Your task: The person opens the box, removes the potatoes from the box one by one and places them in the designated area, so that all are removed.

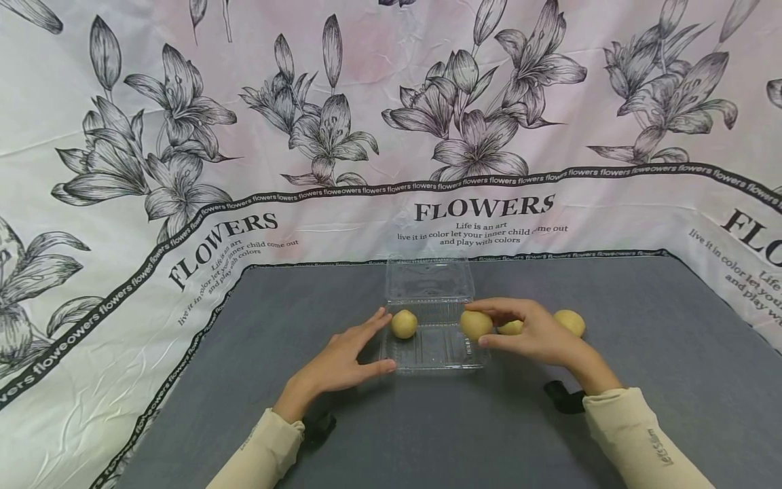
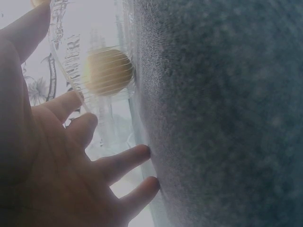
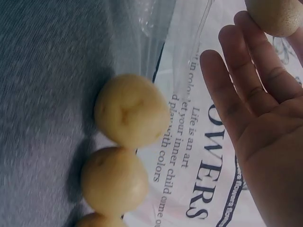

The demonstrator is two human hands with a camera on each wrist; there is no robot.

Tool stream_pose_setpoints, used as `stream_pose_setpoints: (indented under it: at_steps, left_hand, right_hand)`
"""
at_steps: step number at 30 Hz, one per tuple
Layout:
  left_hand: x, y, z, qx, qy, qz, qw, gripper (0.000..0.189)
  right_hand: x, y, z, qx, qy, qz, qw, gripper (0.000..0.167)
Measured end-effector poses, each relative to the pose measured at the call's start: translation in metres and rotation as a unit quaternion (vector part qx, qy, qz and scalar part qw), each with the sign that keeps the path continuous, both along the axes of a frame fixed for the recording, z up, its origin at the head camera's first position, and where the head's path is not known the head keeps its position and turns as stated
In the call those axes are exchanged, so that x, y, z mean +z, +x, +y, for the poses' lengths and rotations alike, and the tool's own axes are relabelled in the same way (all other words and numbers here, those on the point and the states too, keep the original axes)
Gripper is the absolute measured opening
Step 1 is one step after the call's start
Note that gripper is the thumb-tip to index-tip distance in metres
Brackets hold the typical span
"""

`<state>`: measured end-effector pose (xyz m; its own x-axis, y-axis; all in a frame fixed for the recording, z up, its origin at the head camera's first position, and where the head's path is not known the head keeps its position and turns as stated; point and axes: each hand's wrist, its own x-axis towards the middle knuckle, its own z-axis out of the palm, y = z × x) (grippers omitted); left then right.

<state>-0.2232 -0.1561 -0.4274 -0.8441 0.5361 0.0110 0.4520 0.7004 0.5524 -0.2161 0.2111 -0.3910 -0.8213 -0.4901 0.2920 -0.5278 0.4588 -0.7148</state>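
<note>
A clear plastic clamshell box (image 1: 436,354) stands on the table, its lid (image 1: 430,280) raised at the back. One small yellow potato (image 1: 404,324) lies inside at the left; the left wrist view shows this potato (image 2: 109,72) through the ribbed wall. My left hand (image 1: 339,363) is at the box's left side, fingers spread and thumb by the front corner. Between thumb and fingers, my right hand (image 1: 537,334) pinches another potato (image 1: 475,325) above the box's right edge. In the right wrist view that held potato (image 3: 277,14) is partly cut off.
Right of the box, partly behind my right hand, are more potatoes (image 1: 569,322). The right wrist view shows them in a row, with one potato (image 3: 131,111) nearest the box. A flower-printed cloth (image 1: 342,224) hangs behind the grey table (image 1: 427,435).
</note>
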Motion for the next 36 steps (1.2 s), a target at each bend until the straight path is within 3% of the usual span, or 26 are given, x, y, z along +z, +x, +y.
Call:
stream_pose_setpoints:
  at_steps: [17, 23, 36]
  left_hand:
    - [0.000, 0.000, -0.001, 0.004, -0.001, -0.005, 1.0000, 0.090]
    - [0.000, 0.000, 0.000, 0.005, -0.002, -0.002, 1.0000, 0.090]
    - [-0.001, 0.000, 0.000, 0.001, -0.001, 0.004, 1.0000, 0.087]
  right_hand:
    - [0.000, -0.001, 0.031, -0.038, 0.026, -0.007, 0.9989, 0.049]
    - [-0.002, -0.002, 0.041, -0.031, 0.028, -0.018, 0.9990, 0.049]
    - [-0.007, 0.000, 0.068, 0.016, 0.024, -0.099, 0.9947, 0.052]
